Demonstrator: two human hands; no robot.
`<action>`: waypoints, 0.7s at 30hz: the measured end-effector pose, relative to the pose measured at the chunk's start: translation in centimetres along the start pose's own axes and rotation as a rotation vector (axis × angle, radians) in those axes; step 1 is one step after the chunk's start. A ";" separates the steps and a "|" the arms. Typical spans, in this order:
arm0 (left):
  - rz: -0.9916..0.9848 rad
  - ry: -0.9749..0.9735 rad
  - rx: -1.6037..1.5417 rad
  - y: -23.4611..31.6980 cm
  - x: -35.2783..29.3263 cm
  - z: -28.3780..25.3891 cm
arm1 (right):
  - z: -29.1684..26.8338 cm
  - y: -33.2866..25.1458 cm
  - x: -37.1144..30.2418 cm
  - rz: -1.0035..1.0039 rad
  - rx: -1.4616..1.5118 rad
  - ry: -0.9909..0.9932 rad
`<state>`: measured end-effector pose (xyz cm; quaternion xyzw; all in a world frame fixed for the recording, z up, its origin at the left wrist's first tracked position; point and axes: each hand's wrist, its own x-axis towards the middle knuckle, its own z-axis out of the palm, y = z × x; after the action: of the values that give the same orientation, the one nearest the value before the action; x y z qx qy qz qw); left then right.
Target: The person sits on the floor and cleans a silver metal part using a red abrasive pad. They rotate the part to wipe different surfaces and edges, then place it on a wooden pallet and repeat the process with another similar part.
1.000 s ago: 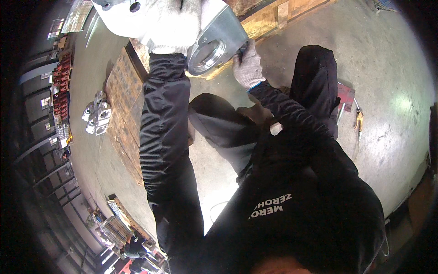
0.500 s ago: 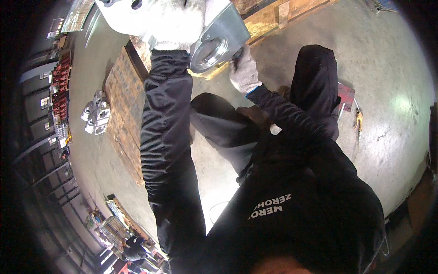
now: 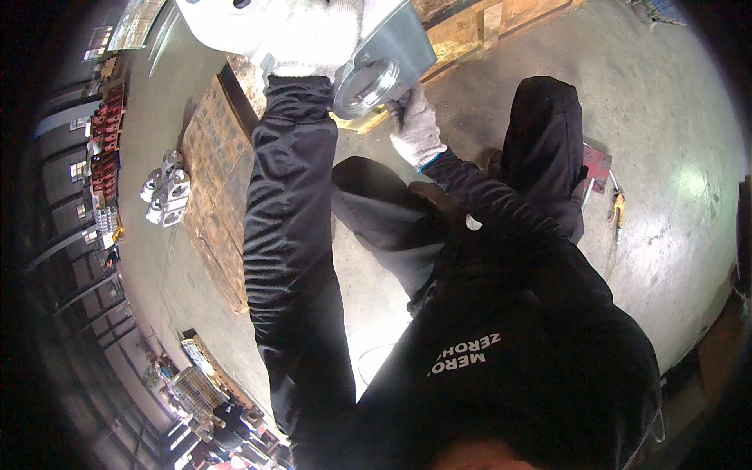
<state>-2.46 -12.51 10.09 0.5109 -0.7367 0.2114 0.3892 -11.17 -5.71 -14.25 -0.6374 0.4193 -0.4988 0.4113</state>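
A large grey metal bracket [image 3: 399,59] with a machined round bore near its lower corner fills the upper middle. Its left part is washed out by glare. My left hand [image 3: 317,35], in a white knit glove, lies over the bracket and grips it; its fingers run into the glare and past the top edge. Just below the bore's right side is my right hand [image 3: 417,135], in a greyish-white glove with a blue cuff edge. Those fingers are curled against a small dark thing by the bracket's edge, too hidden to name.
A wooden pallet-like platform [image 3: 215,196] stands at left, with several silvery metal brackets [image 3: 167,192] on the floor beyond it. Wooden timbers [image 3: 489,27] lie at the top. Right of my leg are a red plate [image 3: 597,166] and a yellow-handled tool [image 3: 618,211].
The view has shifted slightly. My right fingertips have dropped a little along the bracket's edge. My left hand stays on the bracket.
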 end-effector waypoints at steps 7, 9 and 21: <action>-0.088 -0.168 0.002 0.4 0.4 -0.8 | -0.9 0.0 -1.4 -0.220 -0.193 -0.191; 0.022 -0.183 0.075 -0.2 0.5 -0.1 | -0.4 1.3 -2.0 -0.277 -0.323 -0.268; 0.120 0.006 0.096 0.2 0.5 -1.5 | -6.0 -4.4 0.5 0.295 0.124 -0.001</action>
<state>-2.24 -11.66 11.36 0.4833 -0.7539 0.2711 0.3529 -16.43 -5.40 -8.94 -0.5427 0.4765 -0.4576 0.5187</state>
